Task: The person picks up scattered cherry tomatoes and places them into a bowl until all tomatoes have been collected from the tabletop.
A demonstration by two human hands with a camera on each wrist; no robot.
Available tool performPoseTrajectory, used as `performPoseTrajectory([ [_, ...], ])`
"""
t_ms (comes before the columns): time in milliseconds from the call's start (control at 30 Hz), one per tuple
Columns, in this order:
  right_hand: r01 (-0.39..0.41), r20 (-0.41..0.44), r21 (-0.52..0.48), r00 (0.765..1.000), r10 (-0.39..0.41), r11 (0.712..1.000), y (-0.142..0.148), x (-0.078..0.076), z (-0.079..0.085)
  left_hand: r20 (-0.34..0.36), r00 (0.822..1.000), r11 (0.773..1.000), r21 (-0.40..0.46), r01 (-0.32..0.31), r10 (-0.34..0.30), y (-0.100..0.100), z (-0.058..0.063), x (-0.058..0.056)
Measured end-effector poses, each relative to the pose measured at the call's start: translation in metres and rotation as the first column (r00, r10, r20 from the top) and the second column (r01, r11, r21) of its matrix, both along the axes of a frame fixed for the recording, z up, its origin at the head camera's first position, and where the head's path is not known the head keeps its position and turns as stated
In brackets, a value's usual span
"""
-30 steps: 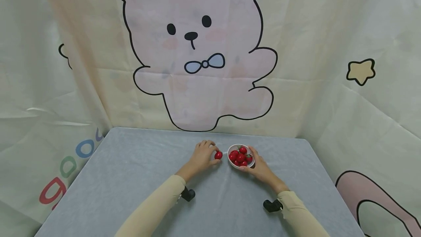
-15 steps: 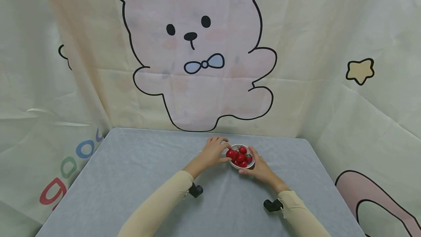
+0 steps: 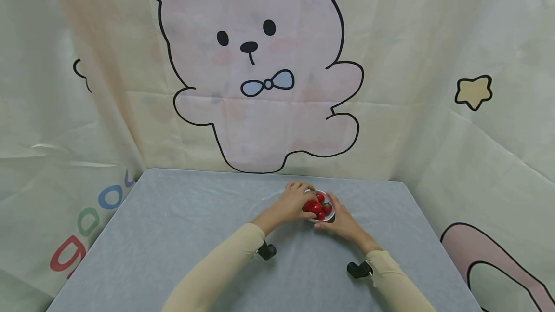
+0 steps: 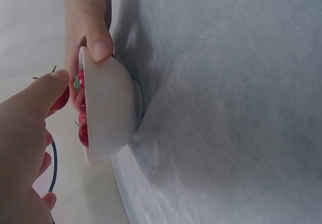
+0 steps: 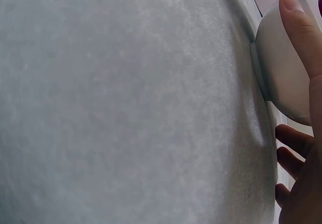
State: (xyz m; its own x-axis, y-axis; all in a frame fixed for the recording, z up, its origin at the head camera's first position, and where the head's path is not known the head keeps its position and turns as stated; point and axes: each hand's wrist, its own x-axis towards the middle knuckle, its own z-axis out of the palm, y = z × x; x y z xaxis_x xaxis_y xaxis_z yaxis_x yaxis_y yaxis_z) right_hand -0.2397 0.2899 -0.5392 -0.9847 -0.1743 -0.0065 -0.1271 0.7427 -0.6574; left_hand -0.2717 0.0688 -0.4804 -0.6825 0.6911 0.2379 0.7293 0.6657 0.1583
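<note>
My left hand (image 3: 291, 204) pinches a cherry tomato (image 4: 61, 101) between thumb and fingers, just above a small white bowl (image 4: 111, 108). In the left wrist view, this tomato's green stem shows beside the thumb. Several red cherry tomatoes (image 4: 83, 134) lie in the bowl, some with green stems. On the other side, my right hand (image 3: 345, 224) grips the bowl, its thumb (image 5: 300, 27) against the outer wall near the rim. The bowl stands upright on the table. From the head, the left fingers hide part of its left side.
A pale blue-grey cloth covers the table (image 3: 173, 235), whose back edge lies close behind the bowl. Printed curtains (image 3: 390, 110) hang behind and at both sides. Each wrist carries a small black camera (image 3: 360, 270).
My left hand has moved right with the cherry tomato, from beside the bowl to over its left part. The right hand and the bowl stay nearly still.
</note>
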Motion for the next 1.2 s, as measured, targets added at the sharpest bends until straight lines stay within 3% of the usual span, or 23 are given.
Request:
performPoseTrajectory([
  [333, -0.003, -0.006, 0.020, 1.000, 0.003, 1.000, 0.000, -0.001, -0.004, -0.022, 0.999, 0.999, -0.024, 0.037, -0.037, 0.001, -0.004, 0.003],
  [800, -0.046, 0.000, 0.026, 0.999, 0.046, 0.999, -0.001, -0.008, -0.005, 0.046, 0.999, 1.000, 0.029, 0.012, -0.014, -0.014, -0.002, 0.005],
  [1000, -0.066, -0.007, 0.010, 0.998, 0.066, 0.998, 0.006, -0.005, 0.002, 0.064, 0.997, 0.999, 0.027, -0.034, 0.032, -0.040, -0.001, 0.004],
  [1200, -0.103, -0.176, 0.108, 0.977, 0.121, 0.989, 0.024, -0.002, 0.025, 0.066, 0.996, 0.995, 0.081, -0.058, 0.053, -0.086, 0.001, 0.005],
])
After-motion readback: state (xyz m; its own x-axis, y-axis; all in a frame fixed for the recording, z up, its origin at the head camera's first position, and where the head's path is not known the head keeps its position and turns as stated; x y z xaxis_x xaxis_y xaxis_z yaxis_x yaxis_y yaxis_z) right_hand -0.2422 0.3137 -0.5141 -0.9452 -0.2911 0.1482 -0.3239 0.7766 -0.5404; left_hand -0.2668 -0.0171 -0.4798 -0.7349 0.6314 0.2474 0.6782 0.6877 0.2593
